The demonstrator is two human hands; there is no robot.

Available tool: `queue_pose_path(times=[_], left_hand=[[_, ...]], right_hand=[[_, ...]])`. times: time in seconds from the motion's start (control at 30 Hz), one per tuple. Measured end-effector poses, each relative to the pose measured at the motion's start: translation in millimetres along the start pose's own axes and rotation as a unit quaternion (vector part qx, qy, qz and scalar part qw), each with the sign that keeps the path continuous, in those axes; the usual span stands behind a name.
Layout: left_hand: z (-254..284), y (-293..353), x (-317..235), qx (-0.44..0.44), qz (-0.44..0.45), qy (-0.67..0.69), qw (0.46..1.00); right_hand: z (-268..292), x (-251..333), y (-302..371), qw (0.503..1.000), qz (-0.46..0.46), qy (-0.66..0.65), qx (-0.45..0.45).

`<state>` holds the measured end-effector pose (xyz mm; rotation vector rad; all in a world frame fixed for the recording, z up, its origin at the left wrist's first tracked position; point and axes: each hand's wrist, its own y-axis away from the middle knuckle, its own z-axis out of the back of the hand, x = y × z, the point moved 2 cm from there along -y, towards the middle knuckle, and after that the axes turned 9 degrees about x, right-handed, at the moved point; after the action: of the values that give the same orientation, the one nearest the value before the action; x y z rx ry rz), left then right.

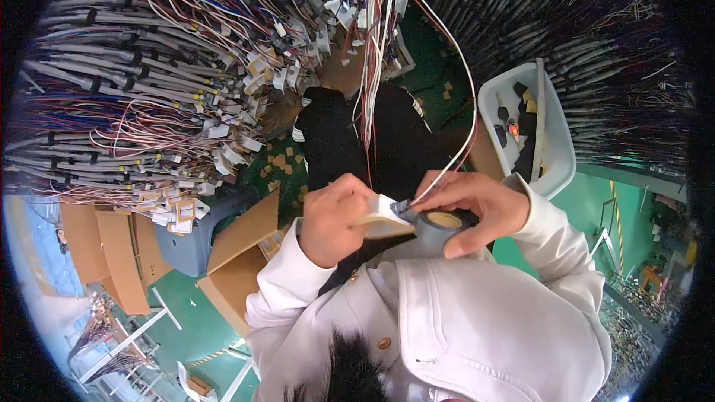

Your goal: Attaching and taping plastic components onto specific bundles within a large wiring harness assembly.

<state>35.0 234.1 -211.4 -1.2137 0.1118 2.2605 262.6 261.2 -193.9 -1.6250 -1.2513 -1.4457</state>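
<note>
In front of my chest, my left hand (333,219) is closed on a small white boxy piece with a tan face (386,212), partly hidden by the fingers. Thumb and fingers of my right hand (477,208) grip a roll of grey tape (439,232) with a pale core. A dark grey wrapped spot (403,208) sits between the hands, against the white piece. From there a white wire (474,104) with a red one beside it loops up to the hanging wire bundle (372,52).
Stacks of grey cables (119,67) with white connector ends crowd the left; more cables (618,97) fill the right. A white plastic bin (562,141) holds small dark parts. Cardboard boxes (119,253) and a blue-grey stool (190,249) stand at left on the green floor (179,305).
</note>
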Motion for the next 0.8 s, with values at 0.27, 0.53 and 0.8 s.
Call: queue_pose_path(times=[0.27,0.53,0.8], left_hand=[[10,-14,-45,0.013,-0.227,-0.412,0.882],[4,-10,-30,-0.001,-0.194,-0.4,0.896],[-8,-4,-13,-0.054,-0.102,-0.15,0.982]], right_hand=[[-5,-10,-5,0.972,-0.002,-0.227,-0.059],[-25,-24,-17,0.837,-0.051,-0.54,-0.064],[-14,-20,4,0.997,0.02,0.017,-0.071]])
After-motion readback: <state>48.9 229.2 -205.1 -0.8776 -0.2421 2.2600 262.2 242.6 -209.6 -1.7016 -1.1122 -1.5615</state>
